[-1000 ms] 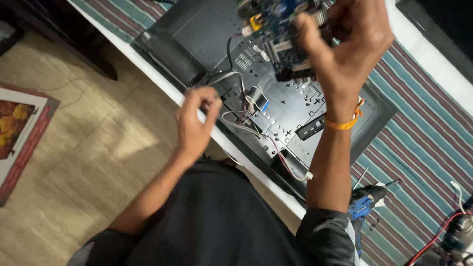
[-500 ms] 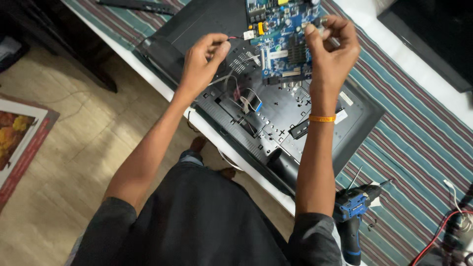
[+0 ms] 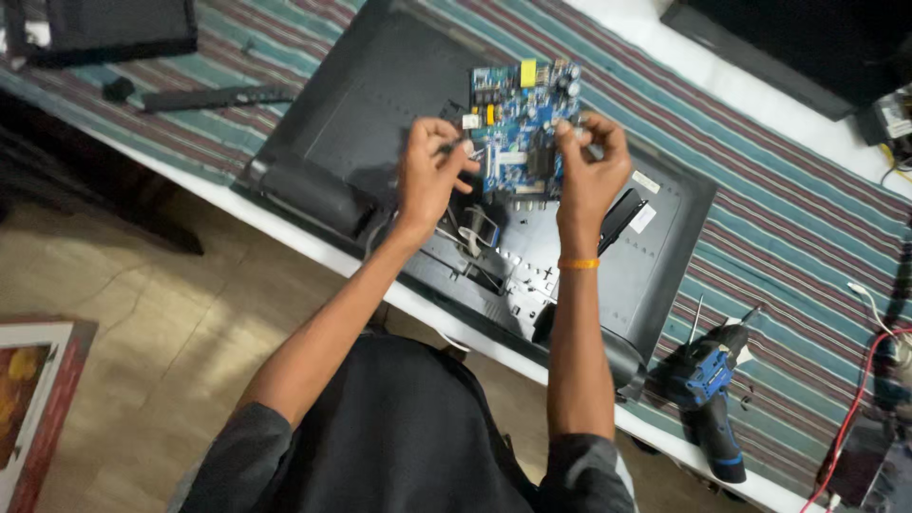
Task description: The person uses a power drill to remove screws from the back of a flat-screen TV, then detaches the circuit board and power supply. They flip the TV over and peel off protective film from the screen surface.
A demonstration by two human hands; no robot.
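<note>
- My left hand [image 3: 432, 171] is closed, its fingers pinched on the left edge of the blue circuit board [image 3: 521, 123].
- My right hand [image 3: 591, 171] is closed too, pinching the board's right edge; an orange band [image 3: 578, 263] sits on that wrist.
- The board is between my two hands, lifted and tilted above the open back of a flat television [image 3: 380, 114].
- Just under my hands, white cables [image 3: 465, 237] and a metal plate [image 3: 522, 275] lie inside the television.
- To the right of my right hand, near the tabletop [image 3: 817, 228] edge, lies a blue cordless drill [image 3: 708, 389].
- Far left of my left hand, a black remote [image 3: 214, 96] rests on the striped cloth.
</note>
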